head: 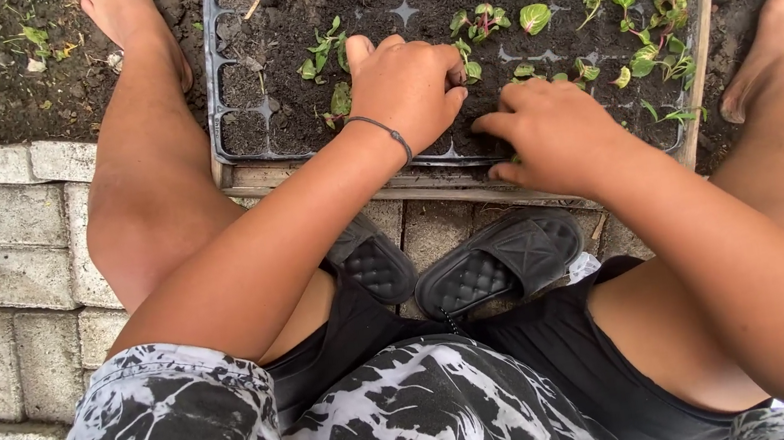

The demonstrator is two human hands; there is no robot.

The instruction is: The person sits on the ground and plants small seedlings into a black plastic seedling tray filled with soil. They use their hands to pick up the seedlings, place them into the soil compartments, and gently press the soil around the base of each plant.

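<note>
Head view, looking down past my knees. My left hand (406, 82) rests knuckles-up on the black seedling tray (225, 101), fingers curled in narrow and the fingertips pressed into the dark potting soil (430, 13) at a cell near the tray's near edge; whether a seedling stem is pinched under them I cannot tell. A dark cord bracelet (385, 130) circles that wrist. My right hand (557, 133) lies just beside it, toward the right, fingers bent narrow and pointing at the left fingertips, touching the soil at the tray's near rim; it appears to hold nothing. Small green seedlings (535, 18) stand beyond both hands, thickest past the right hand; the cells left of the left hand hold soil only. The tray sits in a wooden frame (701, 18) on bare earth. Below the hands, a pair of black slide sandals (498, 261) lies on grey paving blocks (3, 251). As I judge it, the step in hand is firming or loosening one seedling in its cell; the next move calls for a light pinch low on the stem, without crushing neighbours
</note>
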